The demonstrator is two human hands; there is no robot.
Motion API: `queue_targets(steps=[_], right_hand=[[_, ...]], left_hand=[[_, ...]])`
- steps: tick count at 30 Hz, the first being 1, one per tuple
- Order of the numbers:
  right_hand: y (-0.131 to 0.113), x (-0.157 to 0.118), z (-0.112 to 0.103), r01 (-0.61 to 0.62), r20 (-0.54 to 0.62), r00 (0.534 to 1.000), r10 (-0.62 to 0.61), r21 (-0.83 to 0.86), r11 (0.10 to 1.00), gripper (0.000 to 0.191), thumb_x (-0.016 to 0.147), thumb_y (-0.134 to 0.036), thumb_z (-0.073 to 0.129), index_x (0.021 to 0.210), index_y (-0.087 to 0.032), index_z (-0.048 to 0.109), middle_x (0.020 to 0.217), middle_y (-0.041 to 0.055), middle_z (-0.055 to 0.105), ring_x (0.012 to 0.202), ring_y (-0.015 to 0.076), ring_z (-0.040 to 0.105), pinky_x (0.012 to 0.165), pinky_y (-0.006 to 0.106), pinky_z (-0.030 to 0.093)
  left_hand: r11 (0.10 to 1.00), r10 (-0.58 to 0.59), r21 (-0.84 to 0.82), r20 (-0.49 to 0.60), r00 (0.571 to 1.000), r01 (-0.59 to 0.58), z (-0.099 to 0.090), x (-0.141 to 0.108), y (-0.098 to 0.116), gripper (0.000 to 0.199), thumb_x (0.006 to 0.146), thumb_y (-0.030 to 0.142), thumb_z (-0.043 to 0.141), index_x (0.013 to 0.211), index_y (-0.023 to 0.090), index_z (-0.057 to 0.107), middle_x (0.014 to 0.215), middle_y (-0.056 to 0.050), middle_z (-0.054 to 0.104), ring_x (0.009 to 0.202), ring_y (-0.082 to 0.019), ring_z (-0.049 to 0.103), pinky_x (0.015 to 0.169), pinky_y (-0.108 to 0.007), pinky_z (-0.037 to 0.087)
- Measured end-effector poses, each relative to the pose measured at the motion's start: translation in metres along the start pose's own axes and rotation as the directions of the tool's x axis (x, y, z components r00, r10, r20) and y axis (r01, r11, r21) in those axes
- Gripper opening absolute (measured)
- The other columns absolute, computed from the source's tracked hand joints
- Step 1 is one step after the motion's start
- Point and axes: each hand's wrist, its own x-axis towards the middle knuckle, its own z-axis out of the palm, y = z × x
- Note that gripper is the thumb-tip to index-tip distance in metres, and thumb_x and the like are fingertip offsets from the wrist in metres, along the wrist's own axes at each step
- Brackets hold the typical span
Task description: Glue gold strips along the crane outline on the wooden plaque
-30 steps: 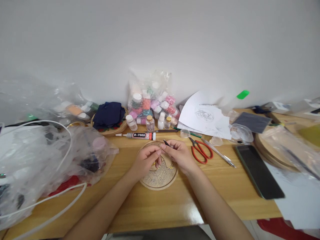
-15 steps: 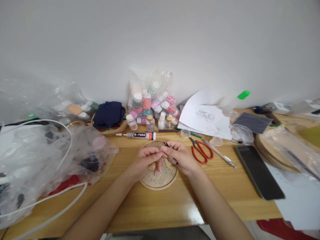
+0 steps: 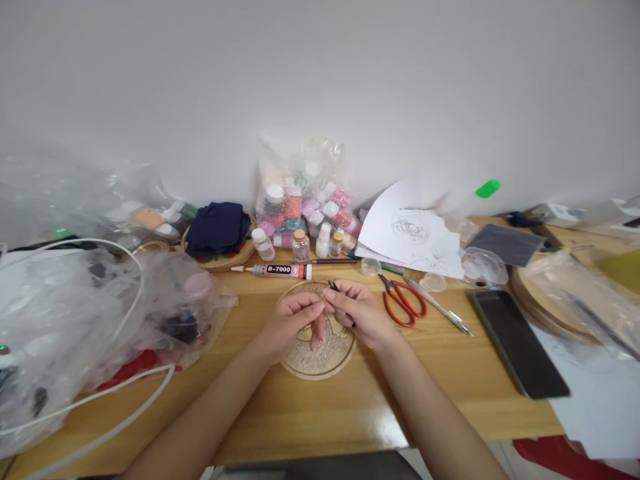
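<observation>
- I'm gripping a dark slender tool [image 3: 333, 286] in the right hand [image 3: 364, 317], fingers curled around it; its tips are pointing away and leftward, its long axis slanting back toward the right palm, mostly hidden.
- I'm pinching a tiny golden piece [image 3: 324, 299] where both thumbs meet, the left hand [image 3: 293, 321] narrowed at the fingertips; the piece is looking too small for me to tell its direction.
- Both are sitting above a round patterned disc [image 3: 315, 365], which is lying flat on the table [image 3: 300, 430].
- Beyond, a B-7000 tube [image 3: 280, 271] is lying crosswise, nozzle pointing left.
- A clear bag [image 3: 325, 148] is holding white-lidded jars of pink, orange and green contents.
</observation>
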Motion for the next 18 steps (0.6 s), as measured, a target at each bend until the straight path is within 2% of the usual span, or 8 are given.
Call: queue_targets(steps=[6, 10, 18], right_hand=[[0.0003, 0.0016, 0.0006, 0.033, -0.052, 0.998, -0.031, 0.023, 0.999, 0.029, 0.066, -0.037, 0.077, 0.066, -0.013, 0.061, 0.047, -0.0073, 0.049, 0.035, -0.0005, 0.025, 0.035, 0.017, 0.011], [-0.0012, 0.0015, 0.0013, 0.023, -0.068, 0.997, -0.021, 0.035, 0.999, 0.029, 0.064, -0.036, 0.078, 0.070, -0.013, 0.062, 0.049, -0.0068, 0.051, 0.035, -0.0007, 0.026, 0.035, 0.017, 0.011], [-0.0025, 0.0010, 0.0022, 0.037, -0.103, 0.994, -0.035, 0.021, 0.999, 0.032, 0.062, -0.038, 0.079, 0.072, -0.013, 0.062, 0.041, -0.0105, 0.040, 0.034, 0.0000, 0.023, 0.036, 0.018, 0.010]], left_hand=[[0.993, 0.075, 0.097, -0.086, 0.993, -0.067, 0.0009, 0.0009, -0.0003, 0.033, 0.077, 0.045, 0.067, 0.081, 0.012, 0.064, 0.050, 0.001, 0.061, 0.039, -0.008, 0.052, 0.039, -0.019, 0.041], [0.992, 0.076, 0.109, -0.089, 0.993, -0.066, 0.0016, 0.0008, 0.0001, 0.033, 0.077, 0.046, 0.067, 0.080, 0.013, 0.064, 0.050, 0.002, 0.061, 0.039, -0.008, 0.051, 0.039, -0.019, 0.042], [0.991, 0.081, 0.110, -0.082, 0.993, -0.072, 0.0013, -0.0004, -0.0010, 0.031, 0.077, 0.043, 0.067, 0.079, 0.013, 0.065, 0.050, 0.002, 0.061, 0.039, -0.008, 0.051, 0.040, -0.018, 0.042]])
